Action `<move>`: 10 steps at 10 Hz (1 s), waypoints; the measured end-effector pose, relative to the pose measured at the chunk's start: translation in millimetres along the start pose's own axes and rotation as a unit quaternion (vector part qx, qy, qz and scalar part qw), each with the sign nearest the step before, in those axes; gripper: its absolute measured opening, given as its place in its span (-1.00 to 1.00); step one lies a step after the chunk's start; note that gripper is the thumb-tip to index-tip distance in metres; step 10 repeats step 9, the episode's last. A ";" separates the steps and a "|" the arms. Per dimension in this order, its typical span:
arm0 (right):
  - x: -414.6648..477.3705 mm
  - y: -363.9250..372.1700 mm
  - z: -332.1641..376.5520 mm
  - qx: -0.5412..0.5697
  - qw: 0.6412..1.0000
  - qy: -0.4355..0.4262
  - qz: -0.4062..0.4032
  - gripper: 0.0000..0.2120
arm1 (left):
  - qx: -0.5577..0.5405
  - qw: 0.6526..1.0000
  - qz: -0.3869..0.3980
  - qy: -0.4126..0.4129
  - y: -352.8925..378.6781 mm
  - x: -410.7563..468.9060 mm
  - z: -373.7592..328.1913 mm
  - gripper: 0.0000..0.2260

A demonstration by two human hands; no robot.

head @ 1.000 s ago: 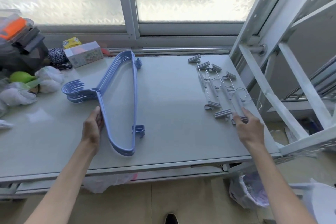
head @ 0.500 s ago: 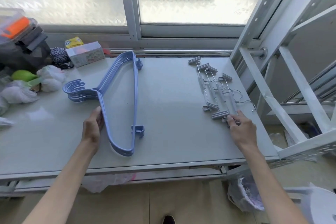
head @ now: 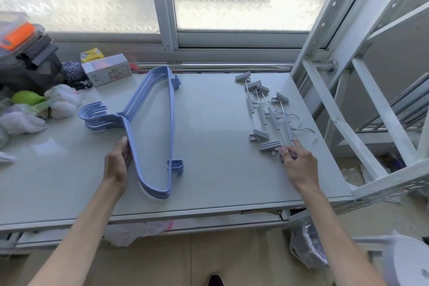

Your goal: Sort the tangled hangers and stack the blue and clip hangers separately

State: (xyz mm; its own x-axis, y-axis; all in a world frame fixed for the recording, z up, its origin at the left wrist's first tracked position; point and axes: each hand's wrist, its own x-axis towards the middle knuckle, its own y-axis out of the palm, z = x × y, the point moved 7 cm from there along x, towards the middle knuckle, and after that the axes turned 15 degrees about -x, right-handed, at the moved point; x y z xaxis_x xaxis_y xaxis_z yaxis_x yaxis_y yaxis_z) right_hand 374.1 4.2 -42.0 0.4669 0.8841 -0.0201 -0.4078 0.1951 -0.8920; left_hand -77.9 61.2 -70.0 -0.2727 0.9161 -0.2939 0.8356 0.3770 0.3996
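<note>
A stack of several blue hangers (head: 171, 123) lies flat on the grey table (head: 213, 169), hooks pointing left. My left hand (head: 117, 162) rests against the stack's near left arm, fingers curled along its edge. To the right lies a row of several grey clip hangers (head: 264, 118) with metal hooks pointing right. My right hand (head: 299, 162) is at the near end of that row, and its fingertips pinch the nearest clip hanger's end, partly hiding it.
At the far left sit plastic bags (head: 21, 121), a green fruit (head: 25, 97), a small box (head: 106, 72), a ball of twine (head: 73, 71) and a dark case (head: 25, 58). A white metal frame (head: 362, 104) borders the table's right side. Windows stand behind.
My right hand has slid left and slightly nearer along the near end of the clip hangers, drawing them closer together. My left hand and the blue stack have stayed put.
</note>
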 end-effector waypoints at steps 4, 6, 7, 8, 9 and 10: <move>-1.0 -0.1 -9.1 0.009 1.000 0.010 0.020 -0.59 | -0.009 1.000 0.005 0.004 -0.9 2.2 1.3 -0.76; -4.9 2.3 -7.3 0.018 0.999 0.022 0.020 -0.59 | 0.020 1.000 -0.004 0.012 -10.2 9.6 4.8 -0.79; -7.1 -0.2 -4.5 0.023 0.999 0.026 0.027 -0.56 | 0.028 1.000 -0.003 0.009 -10.9 9.9 3.5 -0.81; -9.8 -7.4 -1.7 0.013 1.000 0.012 0.026 -0.58 | 0.017 1.000 -0.012 0.022 -9.7 4.0 -1.5 -0.78; -19.5 -28.0 6.5 -0.006 0.999 -0.010 0.044 -0.63 | 0.074 0.988 -0.055 0.124 -16.4 -21.3 -23.3 -0.68; -19.5 -28.0 6.5 -0.006 0.999 -0.010 0.044 -0.63 | 0.074 0.988 -0.055 0.124 -16.4 -21.3 -23.3 -0.68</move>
